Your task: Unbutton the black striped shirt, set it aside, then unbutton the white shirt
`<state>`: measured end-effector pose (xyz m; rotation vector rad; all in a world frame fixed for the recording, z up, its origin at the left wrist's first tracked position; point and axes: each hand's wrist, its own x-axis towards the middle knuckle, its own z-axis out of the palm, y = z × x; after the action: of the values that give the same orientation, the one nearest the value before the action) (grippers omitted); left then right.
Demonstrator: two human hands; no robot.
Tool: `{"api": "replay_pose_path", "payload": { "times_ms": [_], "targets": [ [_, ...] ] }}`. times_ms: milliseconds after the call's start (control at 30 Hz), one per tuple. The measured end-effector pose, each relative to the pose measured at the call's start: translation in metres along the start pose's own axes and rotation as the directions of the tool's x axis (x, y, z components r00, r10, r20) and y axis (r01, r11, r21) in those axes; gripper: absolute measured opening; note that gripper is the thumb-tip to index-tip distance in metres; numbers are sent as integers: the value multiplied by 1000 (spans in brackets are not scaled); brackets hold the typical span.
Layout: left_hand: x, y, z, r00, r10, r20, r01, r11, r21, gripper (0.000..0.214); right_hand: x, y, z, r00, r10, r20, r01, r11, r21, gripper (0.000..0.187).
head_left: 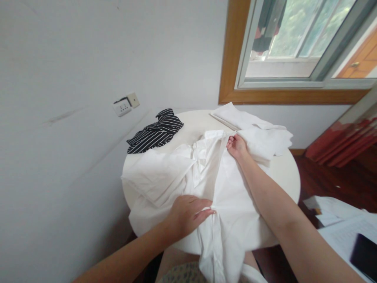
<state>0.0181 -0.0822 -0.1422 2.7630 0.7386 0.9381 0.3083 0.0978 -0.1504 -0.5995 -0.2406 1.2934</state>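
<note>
A white shirt (165,169) lies spread over the round white table (290,184), its lower part hanging off the near edge toward my lap. My left hand (190,214) pinches the shirt's front edge between thumb and fingers, near the middle of the cloth. Farther up the same edge, close to the collar, my right hand (236,146) has its fingers curled on the fabric. The collar end points away from me, and one sleeve spreads to the left.
Folded white cloth (259,129) lies at the back right of the table. A black-and-white striped garment (157,131) sits at the back left, by the wall and its socket (122,107). At lower right are papers (338,232) and a dark phone-like object (365,255).
</note>
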Motion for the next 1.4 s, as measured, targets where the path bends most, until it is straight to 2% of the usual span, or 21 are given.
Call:
{"api": "replay_pose_path", "payload": {
  "times_ms": [100,200,267,333,400,467,533,600,633,700,833,900,967,1100,1200,1267,1400],
  "targets": [
    [15,-13,-3,993,-95,69,96,995,-11,26,2,4,4,999,-37,8,37,994,-105,27],
    [40,-30,-6,966,-218,139,214,976,42,26,6,12,16,991,-67,116,95,963,-253,14],
    [57,-43,-4,945,-291,149,281,956,87,26,8,15,29,982,-83,171,140,923,-358,6],
    [75,-54,-1,931,-337,142,322,939,117,26,6,13,43,968,-109,224,210,840,-501,21],
    [93,-64,4,921,-367,130,350,927,138,28,-2,9,54,935,-147,323,331,689,-645,31],
    [108,-74,9,917,-388,96,374,917,136,29,-17,5,58,882,-148,448,461,473,-751,28],
    [119,-83,16,914,-403,48,397,913,96,25,-39,6,53,836,-99,540,547,237,-803,21],
    [123,-92,23,918,-395,21,395,918,18,20,-63,14,41,800,-39,599,600,49,-798,21],
    [122,-97,27,925,-378,24,379,925,-26,18,-73,20,33,780,-23,626,626,-6,-780,23],
    [118,-104,32,948,-316,50,319,940,-119,17,-88,32,19,754,-9,657,655,-56,-753,25],
    [109,-114,31,970,-233,71,244,927,-285,21,-94,41,5,727,-14,686,684,-63,-727,24],
    [109,-115,26,972,-220,76,233,909,-346,23,-91,37,5,717,14,696,697,-21,-717,31],
    [111,-114,21,975,-205,90,224,893,-390,24,-88,32,6,735,31,677,674,70,-735,39],
    [114,-111,18,973,-207,104,232,873,-429,28,-87,27,6,810,65,583,546,278,-790,49],
    [114,-107,21,971,-226,82,239,877,-417,29,-89,28,5,841,117,528,452,384,-805,51],
    [113,-104,24,970,-235,62,240,888,-391,28,-89,28,5,843,149,517,426,403,-810,51],
    [110,-99,28,966,-257,35,256,923,-286,26,-88,29,4,844,151,515,431,383,-817,52]
  ]
}}
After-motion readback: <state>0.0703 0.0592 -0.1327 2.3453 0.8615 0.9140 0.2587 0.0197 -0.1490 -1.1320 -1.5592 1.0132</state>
